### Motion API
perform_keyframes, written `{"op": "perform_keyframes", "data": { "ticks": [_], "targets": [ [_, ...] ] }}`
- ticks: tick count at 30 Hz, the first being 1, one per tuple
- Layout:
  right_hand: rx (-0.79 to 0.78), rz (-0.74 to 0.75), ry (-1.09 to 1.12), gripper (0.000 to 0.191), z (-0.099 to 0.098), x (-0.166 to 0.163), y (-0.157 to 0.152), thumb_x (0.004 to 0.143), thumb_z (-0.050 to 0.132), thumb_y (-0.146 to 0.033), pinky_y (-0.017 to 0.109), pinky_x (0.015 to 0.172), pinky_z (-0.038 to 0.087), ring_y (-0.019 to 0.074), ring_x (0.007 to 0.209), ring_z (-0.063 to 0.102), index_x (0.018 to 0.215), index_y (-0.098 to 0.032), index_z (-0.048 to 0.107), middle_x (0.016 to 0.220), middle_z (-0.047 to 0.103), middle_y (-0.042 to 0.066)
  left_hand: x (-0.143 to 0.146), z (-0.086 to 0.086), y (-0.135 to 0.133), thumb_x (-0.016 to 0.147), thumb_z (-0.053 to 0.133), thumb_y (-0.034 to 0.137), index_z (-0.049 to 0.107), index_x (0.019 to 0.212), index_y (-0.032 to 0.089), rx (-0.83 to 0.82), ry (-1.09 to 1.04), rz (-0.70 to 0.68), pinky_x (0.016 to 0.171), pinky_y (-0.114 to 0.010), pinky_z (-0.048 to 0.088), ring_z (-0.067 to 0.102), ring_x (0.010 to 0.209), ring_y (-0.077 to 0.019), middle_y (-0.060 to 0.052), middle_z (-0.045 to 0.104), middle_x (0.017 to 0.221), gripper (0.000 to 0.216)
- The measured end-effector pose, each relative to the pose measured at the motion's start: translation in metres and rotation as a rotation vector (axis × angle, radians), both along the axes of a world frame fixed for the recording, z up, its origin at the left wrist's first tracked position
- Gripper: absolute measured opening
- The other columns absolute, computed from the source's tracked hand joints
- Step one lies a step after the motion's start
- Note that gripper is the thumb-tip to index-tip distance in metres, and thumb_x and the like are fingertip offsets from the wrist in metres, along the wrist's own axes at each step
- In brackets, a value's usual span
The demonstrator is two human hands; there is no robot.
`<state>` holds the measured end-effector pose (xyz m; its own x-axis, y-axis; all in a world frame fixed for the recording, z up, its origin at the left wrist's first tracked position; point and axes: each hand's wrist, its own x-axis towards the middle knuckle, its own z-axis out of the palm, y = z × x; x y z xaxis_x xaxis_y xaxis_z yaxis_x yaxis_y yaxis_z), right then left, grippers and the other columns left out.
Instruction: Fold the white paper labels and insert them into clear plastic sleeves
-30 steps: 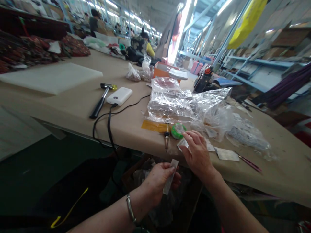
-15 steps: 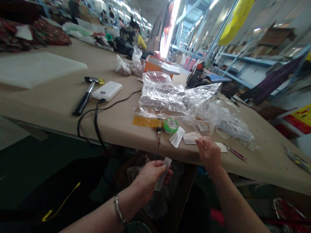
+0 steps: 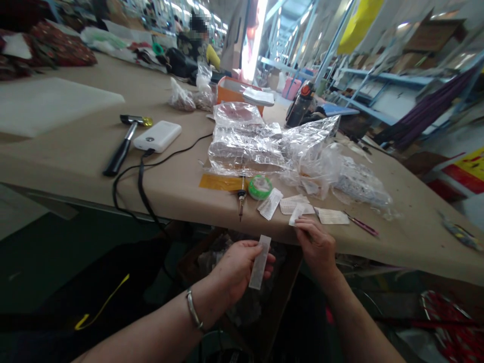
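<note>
My left hand (image 3: 238, 264) pinches a translucent white strip (image 3: 260, 262) between thumb and fingers, held below the table's front edge. Close to that edge, my right hand (image 3: 316, 244) has its fingertips on a small whitish translucent piece (image 3: 297, 214). Just behind that piece lies a printed white card (image 3: 289, 204). Two similar pieces flank it: a white slip (image 3: 270, 203) on the left and a cream card (image 3: 333, 216) on the right. Beside the left slip sits a green tape roll (image 3: 260, 187). A pen-shaped soldering iron (image 3: 241, 197) points its metal tip over the edge.
Crumpled clear plastic bags (image 3: 249, 148) cover the table's middle. A hammer (image 3: 123, 146) and a white power bank (image 3: 159, 137) with a black cable lie left. Tweezers (image 3: 363, 224) and pliers (image 3: 461, 232) are right. A bottle (image 3: 300, 106) and orange box (image 3: 230, 92) stand behind.
My right hand has moved left and toward me, and a whitish piece now shows at its fingertips. The cream card it partly covered is exposed. The left hand still holds its strip.
</note>
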<state>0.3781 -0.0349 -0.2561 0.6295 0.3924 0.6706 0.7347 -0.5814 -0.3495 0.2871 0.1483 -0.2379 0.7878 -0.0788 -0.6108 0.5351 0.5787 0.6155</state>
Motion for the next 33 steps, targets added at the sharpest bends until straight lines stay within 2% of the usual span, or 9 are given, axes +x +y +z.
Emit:
{"op": "perform_keyframes", "data": {
  "ticks": [3,7,10,17,24,27,29,31,33],
  "targets": [
    [0.065,0.192,0.063,0.014,0.005,-0.023,0.010,0.085,0.054,-0.012,0.041,0.090,0.049,0.0214,0.105,0.061,0.092,-0.021,0.063,0.098,0.068,0.007,0.004,0.005,-0.001,0.081,0.053,0.017,0.062,0.085,0.009,-0.082,-0.002,0.001,0.055,-0.028,0.048,0.059,0.055,-0.0145,-0.009,0.065,0.071,0.012],
    [-0.064,0.498,0.046,0.015,0.006,-0.052,0.027,0.086,0.052,-0.011,0.041,0.091,0.049,0.0217,0.109,0.058,0.093,-0.020,0.061,0.099,0.068,0.007,0.006,0.004,-0.003,0.075,0.053,0.006,0.062,0.069,0.007,-0.229,-0.095,0.052,0.047,-0.021,0.041,0.053,0.048,-0.0096,-0.006,0.060,0.061,0.011],
    [-0.131,0.521,-0.004,0.014,0.003,-0.060,0.034,0.087,0.051,-0.011,0.040,0.093,0.047,0.0207,0.108,0.058,0.091,-0.020,0.061,0.096,0.070,0.006,0.005,-0.001,-0.004,0.072,0.053,0.004,0.060,0.063,0.007,-0.265,-0.097,0.104,0.047,-0.020,0.039,0.054,0.050,-0.0100,-0.006,0.060,0.060,0.012],
    [-0.161,0.538,-0.003,0.013,0.004,-0.060,0.033,0.087,0.050,-0.011,0.040,0.093,0.047,0.0202,0.107,0.058,0.090,-0.018,0.061,0.093,0.070,0.007,0.004,-0.007,-0.003,0.072,0.057,0.008,0.060,0.063,0.008,-0.299,-0.105,0.091,0.048,-0.021,0.039,0.053,0.050,-0.0097,-0.005,0.059,0.060,0.009],
    [-0.166,0.550,0.042,0.018,0.005,-0.068,0.035,0.087,0.049,-0.011,0.040,0.097,0.045,0.0190,0.110,0.057,0.097,-0.020,0.060,0.099,0.069,0.005,0.002,-0.002,-0.004,0.075,0.052,0.003,0.060,0.065,0.007,-0.220,-0.087,0.104,0.046,-0.018,0.040,0.054,0.050,-0.0084,-0.005,0.060,0.062,0.013],
    [-0.192,0.443,0.060,0.028,0.007,-0.059,0.021,0.087,0.050,-0.015,0.039,0.096,0.047,0.0203,0.113,0.055,0.114,-0.020,0.055,0.106,0.067,0.007,0.001,0.000,-0.002,0.078,0.054,0.006,0.061,0.075,0.009,-0.151,-0.045,0.103,0.049,-0.020,0.045,0.058,0.053,-0.0107,-0.006,0.063,0.065,0.009],
    [-0.196,0.208,0.035,0.038,0.007,-0.043,0.000,0.088,0.050,-0.020,0.044,0.097,0.045,0.0242,0.118,0.050,0.126,-0.018,0.047,0.115,0.062,0.012,0.002,0.001,0.000,0.080,0.056,0.012,0.061,0.082,0.009,-0.091,0.008,0.062,0.055,-0.026,0.051,0.061,0.058,-0.0142,-0.008,0.066,0.071,0.006],
    [-0.211,-0.125,-0.025,0.049,0.005,-0.023,-0.025,0.088,0.051,-0.030,0.052,0.099,0.040,0.0303,0.124,0.043,0.133,-0.014,0.039,0.125,0.053,0.018,0.002,0.001,0.001,0.081,0.057,0.016,0.060,0.084,0.009,-0.043,0.043,0.033,0.058,-0.029,0.053,0.063,0.060,-0.0158,-0.010,0.067,0.074,0.008],
    [-0.304,-0.321,-0.052,0.062,0.000,-0.004,-0.049,0.085,0.054,-0.042,0.058,0.098,0.037,0.0361,0.125,0.039,0.135,-0.010,0.036,0.130,0.048,0.022,0.002,0.000,0.001,0.081,0.057,0.016,0.059,0.083,0.010,-0.028,0.048,0.020,0.058,-0.028,0.053,0.063,0.060,-0.0155,-0.010,0.067,0.073,0.007]
  ]
}}
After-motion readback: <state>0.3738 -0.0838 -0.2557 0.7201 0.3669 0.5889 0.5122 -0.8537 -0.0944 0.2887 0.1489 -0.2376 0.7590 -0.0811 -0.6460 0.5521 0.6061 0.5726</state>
